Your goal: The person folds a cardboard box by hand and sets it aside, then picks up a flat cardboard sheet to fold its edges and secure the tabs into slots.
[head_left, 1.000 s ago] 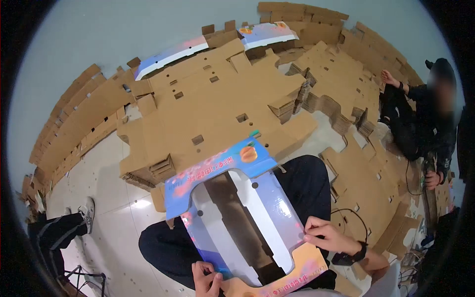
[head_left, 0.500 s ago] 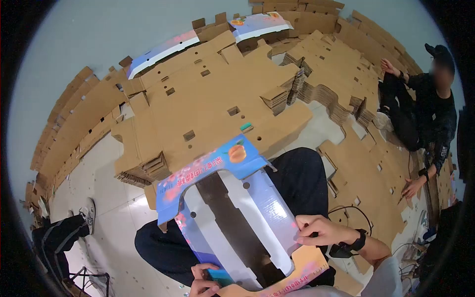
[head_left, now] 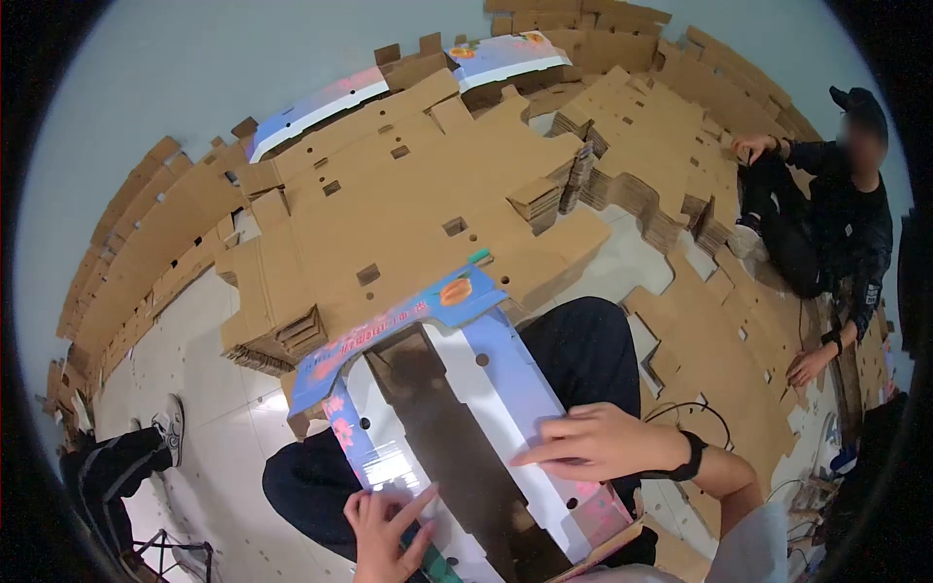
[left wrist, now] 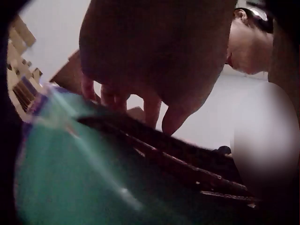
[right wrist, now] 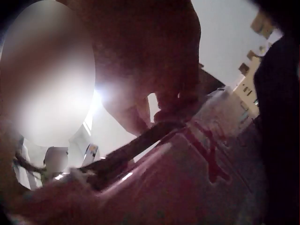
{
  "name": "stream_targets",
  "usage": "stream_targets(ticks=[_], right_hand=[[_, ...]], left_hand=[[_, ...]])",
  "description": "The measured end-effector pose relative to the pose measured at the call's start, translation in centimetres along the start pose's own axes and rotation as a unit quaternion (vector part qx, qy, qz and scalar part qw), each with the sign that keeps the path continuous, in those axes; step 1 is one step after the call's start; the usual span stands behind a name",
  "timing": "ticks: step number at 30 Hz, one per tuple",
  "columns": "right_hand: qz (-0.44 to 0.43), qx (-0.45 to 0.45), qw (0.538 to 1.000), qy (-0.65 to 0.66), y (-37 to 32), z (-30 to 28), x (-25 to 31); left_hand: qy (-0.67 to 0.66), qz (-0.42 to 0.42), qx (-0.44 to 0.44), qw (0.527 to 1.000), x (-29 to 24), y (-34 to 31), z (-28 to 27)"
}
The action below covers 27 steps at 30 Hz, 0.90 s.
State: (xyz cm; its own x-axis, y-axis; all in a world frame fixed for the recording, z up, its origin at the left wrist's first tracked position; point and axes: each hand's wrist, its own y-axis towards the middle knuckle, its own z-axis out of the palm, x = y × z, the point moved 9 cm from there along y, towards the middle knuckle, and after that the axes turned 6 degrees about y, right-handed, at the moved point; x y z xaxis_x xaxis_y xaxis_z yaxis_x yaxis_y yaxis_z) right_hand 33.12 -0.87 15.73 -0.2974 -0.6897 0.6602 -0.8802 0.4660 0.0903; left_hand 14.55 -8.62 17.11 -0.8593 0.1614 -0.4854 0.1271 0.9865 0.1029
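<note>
A printed cardboard box (head_left: 525,374) in blue, pink and white sits across the person's lap. Its long side flaps lean inward, leaving a dark slot down the middle. At the far end, a blue end panel (head_left: 389,325) carries a peach picture and red lettering. The left hand (head_left: 384,534) has its fingers spread over the near left flap. Over the right flap, the right hand (head_left: 603,442) reaches with its index finger extended toward the slot. The left wrist view shows a green box panel (left wrist: 70,164) below the left hand; the right wrist view shows a pink printed panel (right wrist: 197,187).
A large stack of flattened brown cardboard (head_left: 418,214) stands just ahead. More sheets (head_left: 719,360) lie to the right, where another person (head_left: 846,214) sits. Blue printed pieces (head_left: 510,58) lie by the wall. A black cable (head_left: 700,406) curves near the right wrist.
The orange near-end panel has swung up off the side flaps, uncovering their near ends. Both hands have moved from the box's near corners in over the flaps.
</note>
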Motion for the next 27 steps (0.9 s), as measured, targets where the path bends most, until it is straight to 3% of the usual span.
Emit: stream_targets(ticks=[2,3,6,8,9,10,11,12,13,14,16,17,18,19,20,22,23,25,27], right_hand=[[-0.039,-0.008,0.996,-0.076,1.7,0.9,1.0],[-0.076,-0.018,0.985,-0.151,2.1,1.3,1.8],[-0.083,-0.015,0.982,-0.169,3.0,1.6,2.0],[-0.083,-0.048,0.98,-0.176,2.5,-0.3,2.0],[-0.08,-0.081,0.977,-0.179,2.0,-1.8,2.1],[-0.055,-0.13,0.975,-0.173,1.3,-3.9,1.8],[-0.055,-0.174,0.965,-0.19,0.3,-6.0,1.9],[0.06,-0.157,0.978,-0.125,-0.9,-6.9,-0.8],[0.135,-0.158,0.977,-0.039,-2.3,-7.8,-2.4],[0.134,-0.158,0.977,-0.04,-3.4,-8.3,-2.6],[0.326,-0.147,0.933,0.035,-6.7,-8.3,-6.5],[0.325,-0.145,0.934,0.036,-7.3,-7.8,-6.9],[0.301,-0.263,0.897,0.19,-8.4,-7.4,-7.9],[0.267,-0.37,0.824,0.337,-9.8,-7.0,-9.3],[0.267,-0.37,0.823,0.338,-10.6,-6.4,-10.5],[0.241,-0.343,0.89,0.181,-11.8,-6.7,-11.1],[0.24,-0.342,0.89,0.182,-12.1,-7.5,-11.1],[0.379,-0.12,0.868,0.296,-12.1,-4.7,-12.5],[0.374,-0.157,0.846,0.345,-13.4,-4.5,-14.2]], left_hand=[[0.042,0.02,0.125,0.991,-0.8,1.3,2.1],[0.071,0.05,0.086,0.992,-1.5,1.7,2.5],[0.107,0.083,0.033,0.99,-1.4,1.8,2.5],[0.067,0.008,0.026,0.997,0.4,0.9,0.3],[0.092,-0.021,-0.018,0.995,1.0,0.2,-1.4],[-0.019,-0.088,-0.048,0.995,1.7,-0.6,-3.0],[-0.017,-0.075,-0.098,0.992,1.9,-1.5,-5.0],[-0.08,-0.13,-0.106,0.983,4.3,-3.1,-5.7],[-0.108,-0.115,-0.087,0.984,4.8,-3.5,-6.4],[-0.136,-0.165,-0.054,0.975,5.8,-4.8,-6.2],[-0.093,-0.229,-0.05,0.968,7.3,-6.9,-6.1],[-0.092,-0.231,-0.05,0.967,7.3,-7.7,-6.0],[-0.145,-0.286,-0.056,0.946,8.1,-8.8,-5.7],[-0.198,-0.338,-0.061,0.918,8.9,-9.6,-5.3],[-0.197,-0.338,-0.06,0.918,8.7,-9.7,-5.3],[-0.278,-0.326,-0.077,0.9,8.0,-9.9,-5.2],[-0.277,-0.327,-0.078,0.9,8.5,-10.3,-5.3],[-0.303,-0.285,-0.04,0.908,9.9,-11.0,-4.9],[-0.323,-0.297,-0.038,0.898,11.5,-11.8,-4.7]])
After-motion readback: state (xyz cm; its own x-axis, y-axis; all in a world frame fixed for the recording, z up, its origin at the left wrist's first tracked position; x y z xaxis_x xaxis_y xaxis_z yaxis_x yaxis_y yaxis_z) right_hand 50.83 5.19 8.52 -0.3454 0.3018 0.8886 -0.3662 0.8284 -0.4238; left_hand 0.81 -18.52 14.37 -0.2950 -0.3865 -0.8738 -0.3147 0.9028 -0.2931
